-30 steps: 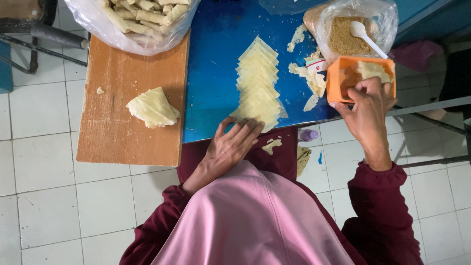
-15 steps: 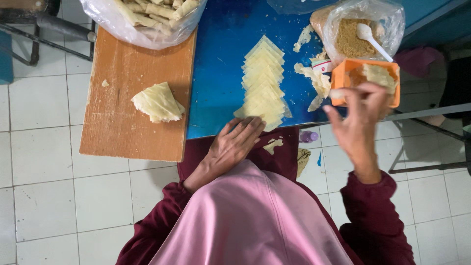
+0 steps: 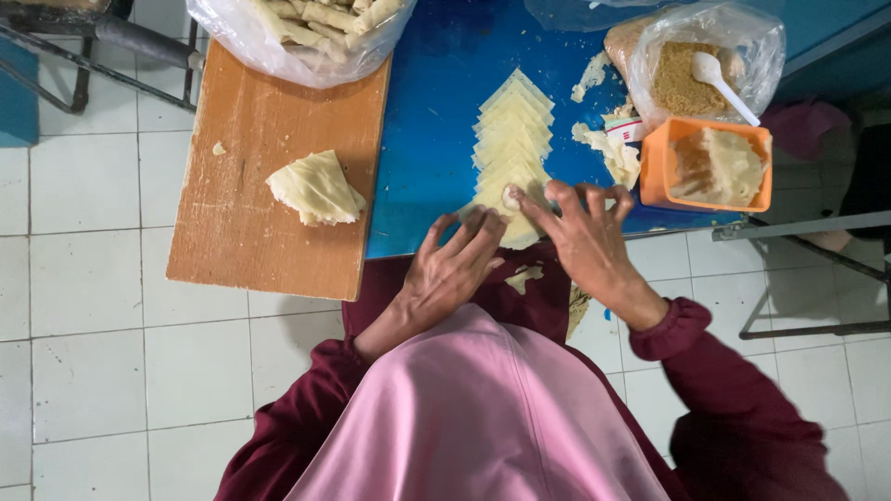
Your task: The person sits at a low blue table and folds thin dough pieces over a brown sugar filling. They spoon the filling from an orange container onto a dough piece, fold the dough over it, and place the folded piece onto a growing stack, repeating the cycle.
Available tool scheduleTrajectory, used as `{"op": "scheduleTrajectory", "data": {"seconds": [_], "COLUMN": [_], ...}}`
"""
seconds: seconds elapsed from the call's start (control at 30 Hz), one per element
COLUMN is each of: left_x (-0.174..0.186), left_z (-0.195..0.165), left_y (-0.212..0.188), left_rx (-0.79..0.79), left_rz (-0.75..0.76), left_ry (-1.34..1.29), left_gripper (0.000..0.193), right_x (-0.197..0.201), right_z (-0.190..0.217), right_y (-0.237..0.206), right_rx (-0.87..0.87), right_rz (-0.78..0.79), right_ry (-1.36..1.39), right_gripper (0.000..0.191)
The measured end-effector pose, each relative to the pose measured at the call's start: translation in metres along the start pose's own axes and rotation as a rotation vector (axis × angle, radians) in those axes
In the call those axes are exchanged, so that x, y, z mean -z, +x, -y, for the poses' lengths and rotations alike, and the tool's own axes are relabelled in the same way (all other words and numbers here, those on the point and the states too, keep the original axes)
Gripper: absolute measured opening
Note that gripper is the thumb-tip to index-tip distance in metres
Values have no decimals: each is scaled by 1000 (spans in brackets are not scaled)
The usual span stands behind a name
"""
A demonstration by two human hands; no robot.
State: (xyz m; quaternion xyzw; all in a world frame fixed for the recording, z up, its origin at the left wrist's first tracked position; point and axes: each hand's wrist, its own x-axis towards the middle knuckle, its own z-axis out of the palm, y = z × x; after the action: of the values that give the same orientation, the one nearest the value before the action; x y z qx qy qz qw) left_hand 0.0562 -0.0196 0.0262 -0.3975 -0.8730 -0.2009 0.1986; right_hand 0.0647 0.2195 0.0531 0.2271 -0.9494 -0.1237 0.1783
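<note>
Both hands down on the wrapper stack

Wooden board [image 3: 251, 186] with folded dough [image 3: 316, 188] sits left; left hand [image 3: 452, 269] rests flat, fingers loosely spread, on the wrapper row [image 3: 512, 139]; right hand [image 3: 585, 237] spread wide, fingertip pressing a dab onto it, orange tub [image 3: 710, 167] beside.

A home-style food preparation spot: a blue counter [image 3: 436, 139] over white floor tiles [image 3: 83, 278], with overlapping pale pastry wrappers [image 3: 510, 139], a brown wooden board [image 3: 269, 204] and a clear plastic bag of rolled pastries [image 3: 306, 32].
</note>
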Motion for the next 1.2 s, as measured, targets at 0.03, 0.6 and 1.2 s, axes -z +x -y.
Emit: {"op": "scheduleTrajectory", "data": {"seconds": [0.03, 0.6, 1.2], "left_x": [0, 2, 1], "left_z": [0, 2, 21], "left_y": [0, -1, 19], "left_rx": [-4, 7, 61], "left_rz": [-1, -18, 201], "left_ry": [5, 14, -277], "left_gripper": [53, 53, 58], "right_x": [1, 3, 13], "right_z": [-2, -3, 3], "right_y": [-2, -1, 17], "right_rx": [28, 80, 30], "right_rz": [-6, 84, 155], "right_ry": [-57, -142, -276], "right_gripper": [65, 88, 84]}}
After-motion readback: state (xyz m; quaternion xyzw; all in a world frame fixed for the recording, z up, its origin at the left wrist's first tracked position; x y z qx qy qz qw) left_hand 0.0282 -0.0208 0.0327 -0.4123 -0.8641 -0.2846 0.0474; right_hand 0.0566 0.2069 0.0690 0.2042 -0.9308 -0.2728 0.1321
